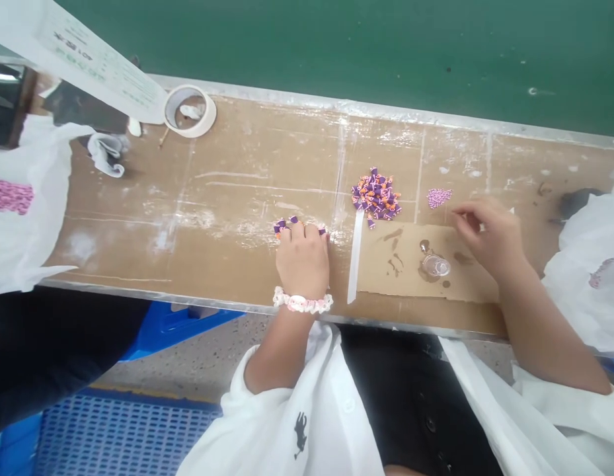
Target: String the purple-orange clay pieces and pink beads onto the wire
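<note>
Fingers (297, 233) of the left hand (303, 261) sit spread over purple pieces (281, 226) mid-frame on the table (212, 198), right hand (488, 235) ones pinched narrow just beside the pink beads (439, 196).

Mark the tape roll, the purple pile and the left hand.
tape roll (209, 120), head view, right rim.
purple pile (376, 196), head view, heap middle.
left hand (303, 259), head view, back of hand.

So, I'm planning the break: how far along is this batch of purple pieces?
Done: I see no finished lot set aside. In hand: the left hand rests on a few purple pieces; the right hand pinches beside the pink beads. Left: apparently the whole purple heap.
</note>
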Available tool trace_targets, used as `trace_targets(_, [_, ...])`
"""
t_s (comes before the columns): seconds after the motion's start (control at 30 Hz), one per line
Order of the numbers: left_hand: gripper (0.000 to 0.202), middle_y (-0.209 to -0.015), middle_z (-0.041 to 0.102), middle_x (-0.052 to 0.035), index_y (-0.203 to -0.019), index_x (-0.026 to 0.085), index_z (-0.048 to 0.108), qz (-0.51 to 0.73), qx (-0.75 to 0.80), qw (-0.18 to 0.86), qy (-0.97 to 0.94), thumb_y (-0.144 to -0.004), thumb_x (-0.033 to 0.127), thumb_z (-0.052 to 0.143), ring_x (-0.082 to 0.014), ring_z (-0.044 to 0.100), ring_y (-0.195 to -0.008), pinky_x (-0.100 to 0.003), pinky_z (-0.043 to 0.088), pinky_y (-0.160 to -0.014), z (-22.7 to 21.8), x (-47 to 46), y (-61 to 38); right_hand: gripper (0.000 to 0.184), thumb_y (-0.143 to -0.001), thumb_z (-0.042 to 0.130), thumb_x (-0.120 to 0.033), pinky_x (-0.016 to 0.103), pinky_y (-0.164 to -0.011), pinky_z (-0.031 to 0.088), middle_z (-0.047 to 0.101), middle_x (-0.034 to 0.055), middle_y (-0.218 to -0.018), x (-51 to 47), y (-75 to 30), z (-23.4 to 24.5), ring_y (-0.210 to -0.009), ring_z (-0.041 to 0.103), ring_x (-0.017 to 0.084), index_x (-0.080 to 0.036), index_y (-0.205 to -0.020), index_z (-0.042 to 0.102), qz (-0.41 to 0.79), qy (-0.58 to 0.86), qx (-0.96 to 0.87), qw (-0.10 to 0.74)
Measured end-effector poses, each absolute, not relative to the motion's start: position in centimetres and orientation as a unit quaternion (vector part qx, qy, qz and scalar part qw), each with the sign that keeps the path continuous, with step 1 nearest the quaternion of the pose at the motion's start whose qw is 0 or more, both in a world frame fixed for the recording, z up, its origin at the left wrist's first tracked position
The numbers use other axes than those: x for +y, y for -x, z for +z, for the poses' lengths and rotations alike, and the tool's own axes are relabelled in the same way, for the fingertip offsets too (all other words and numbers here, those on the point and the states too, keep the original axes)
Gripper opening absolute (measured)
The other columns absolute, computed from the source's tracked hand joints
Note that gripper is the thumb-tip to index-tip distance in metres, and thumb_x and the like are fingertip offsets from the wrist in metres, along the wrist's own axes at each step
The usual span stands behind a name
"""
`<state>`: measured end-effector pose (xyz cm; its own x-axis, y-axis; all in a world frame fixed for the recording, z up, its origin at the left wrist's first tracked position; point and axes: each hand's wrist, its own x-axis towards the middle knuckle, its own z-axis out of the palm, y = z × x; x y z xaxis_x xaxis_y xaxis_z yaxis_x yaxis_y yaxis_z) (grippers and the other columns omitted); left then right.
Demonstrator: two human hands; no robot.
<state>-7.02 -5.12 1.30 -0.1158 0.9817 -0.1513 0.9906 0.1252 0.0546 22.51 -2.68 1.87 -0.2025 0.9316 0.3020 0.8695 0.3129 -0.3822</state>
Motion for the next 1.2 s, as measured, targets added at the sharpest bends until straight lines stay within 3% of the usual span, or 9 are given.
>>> trace_targets(0.17, [0.019, -0.088, 0.061, -0.015, -0.086, 0.011, 0.06, -0.005, 0.69, 0.063, -0.721, -0.091, 0.023, 0.046, -0.0288, 0.055, -0.089, -0.042, 0.045, -0.082, 0.5, -5.0, 7.2, 0.015, -0.091, 0.054, -0.024, 0.032, -0.067, 0.051, 0.072, 0.0048, -0.091, -1.1, -22.5, -0.3, -0.082, 0.066, 0.02, -0.024, -0.089, 0.07, 0.013, 0.536, -0.822, 0.189])
trace_targets(0.4, [0.018, -0.084, 0.055, -0.0094, -0.082, 0.018, 0.05, 0.153, 0.65, 0.059, -0.742, -0.094, 0.026, 0.04, -0.0251, 0.053, -0.086, -0.042, 0.044, -0.081, 0.5, -6.0, 7.8, 0.019, -0.093, 0.053, -0.026, 0.034, -0.068, 0.053, 0.073, 0.005, -0.093, -1.1, -22.5, -0.8, -0.081, 0.066, 0.02, -0.024, -0.09, 0.071, -0.011, 0.53, -0.832, 0.164])
trace_targets(0.5, [0.013, -0.088, 0.057, -0.0085, -0.083, 0.019, 0.047, 0.218, 0.636, 0.141, -0.727, -0.093, 0.024, 0.041, -0.0219, 0.055, -0.086, -0.037, 0.045, -0.079, 1.5, -6.0, 7.5, 0.017, -0.092, 0.053, -0.025, 0.035, -0.07, 0.054, 0.072, 0.0044, -0.093, -1.4, -23.1, -0.7, -0.084, 0.067, 0.021, -0.025, -0.089, 0.07, 0.021, 0.54, -0.825, 0.165])
trace_targets(0.67, [0.009, -0.071, 0.055, 0.0012, -0.081, 0.02, 0.046, 0.248, 0.617, 0.312, -0.678, -0.089, 0.021, 0.049, -0.0127, 0.053, -0.062, -0.027, 0.043, -0.063, 2.2, -5.7, 6.8, 0.015, -0.091, 0.053, -0.025, 0.034, -0.067, 0.052, 0.071, 0.004, -0.089, -1.7, -23.7, -0.3, -0.079, 0.066, 0.02, -0.026, -0.087, 0.067, 0.071, 0.569, -0.799, 0.183])
trace_targets(0.8, [0.005, -0.074, 0.057, 0.0014, -0.086, 0.02, 0.05, 0.264, 0.586, 0.336, -0.688, -0.088, 0.016, 0.047, -0.0121, 0.055, -0.067, -0.025, 0.044, -0.067, 2.0, -5.9, 5.9, 0.011, -0.089, 0.053, -0.023, 0.032, -0.062, 0.048, 0.068, 0.0045, -0.084, -1.5, -23.3, -0.2, -0.07, 0.061, 0.019, -0.024, -0.087, 0.063, 0.076, 0.576, -0.793, 0.183])
trace_targets(0.97, [0.012, -0.08, 0.059, -0.0003, -0.088, 0.019, 0.052, 0.268, 0.539, 0.345, -0.72, -0.09, 0.012, 0.043, -0.0121, 0.055, -0.073, -0.025, 0.045, -0.07, 2.3, -6.2, 5.0, 0.014, -0.084, 0.047, -0.013, 0.032, -0.065, 0.046, 0.061, 0.0048, -0.08, -1.3, -22.7, -0.6, -0.078, 0.058, 0.021, -0.023, -0.076, 0.053, 0.082, 0.563, -0.807, 0.156])
trace_targets(1.2, [0.016, -0.085, 0.062, -0.0033, -0.092, 0.018, 0.058, 0.273, 0.498, 0.416, -0.711, -0.092, 0.016, 0.043, -0.014, 0.057, -0.078, -0.028, 0.047, -0.076, 2.8, -6.3, 4.0, 0.015, -0.082, 0.048, -0.01, 0.033, -0.066, 0.046, 0.055, 0.0031, -0.076, -0.8, -22.6, 0.2, -0.073, 0.054, 0.019, -0.023, -0.075, 0.047, 0.189, 0.564, -0.779, 0.198])
